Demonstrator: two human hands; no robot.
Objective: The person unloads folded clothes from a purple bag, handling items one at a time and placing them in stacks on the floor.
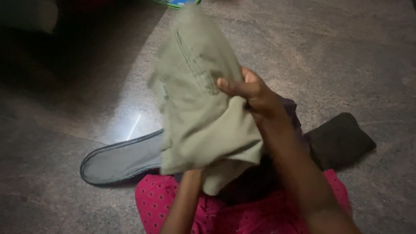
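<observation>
An olive-green garment [197,99] with stitched seams hangs in front of me, lifted off the floor and blurred at its top. My right hand [251,91] grips its right edge, thumb pressed on the cloth. My left forearm [184,199] rises from below into the garment; the left hand itself is hidden behind the fabric, seemingly holding it from underneath. My lap below is covered in pink cloth with small dots [160,203].
A dark folded cloth [340,141] lies on the polished stone floor [338,56] to the right. A grey flat piece with a dark rim [121,160] lies at the left. A green-and-blue object edge [175,2] shows at the top.
</observation>
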